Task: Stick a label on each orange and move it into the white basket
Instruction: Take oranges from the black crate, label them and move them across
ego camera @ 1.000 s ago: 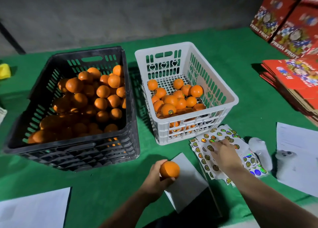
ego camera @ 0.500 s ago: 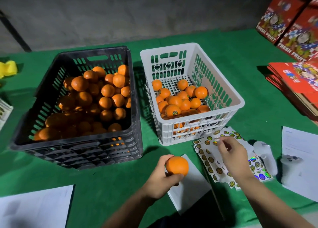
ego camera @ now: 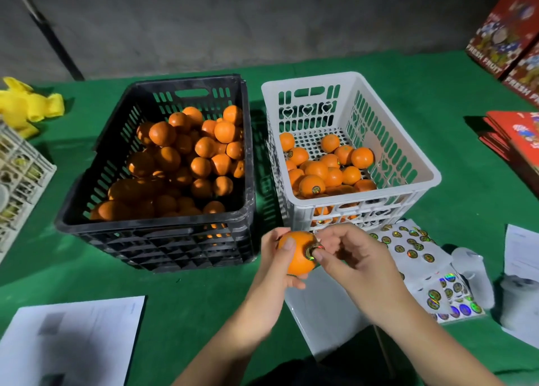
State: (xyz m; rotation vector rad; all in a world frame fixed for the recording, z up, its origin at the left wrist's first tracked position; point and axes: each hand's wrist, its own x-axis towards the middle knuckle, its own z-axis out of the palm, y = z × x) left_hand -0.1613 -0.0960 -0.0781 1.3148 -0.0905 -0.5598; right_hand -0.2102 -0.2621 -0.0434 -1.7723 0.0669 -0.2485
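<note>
My left hand (ego camera: 277, 272) grips an orange (ego camera: 296, 253) just in front of the white basket (ego camera: 420, 164). My right hand (ego camera: 353, 257) pinches a round shiny label (ego camera: 311, 251) and holds it against the orange's right side. The white basket holds several oranges, some with labels showing. A black crate (ego camera: 248, 140) to its left is piled with several oranges. Sheets of round labels (ego camera: 414, 251) lie on the green cloth to the right of my hands.
White papers lie at the front left (ego camera: 73, 339), under my hands (ego camera: 323, 307) and at the right edge (ego camera: 522, 257). Red fruit boxes (ego camera: 513, 134) sit at the far right. A yellow object (ego camera: 26, 105) and a pale crate (ego camera: 17, 175) are at the left edge.
My right hand left the label sheets and came over to the orange with a label. My left hand lifted the orange up toward the white basket's front.
</note>
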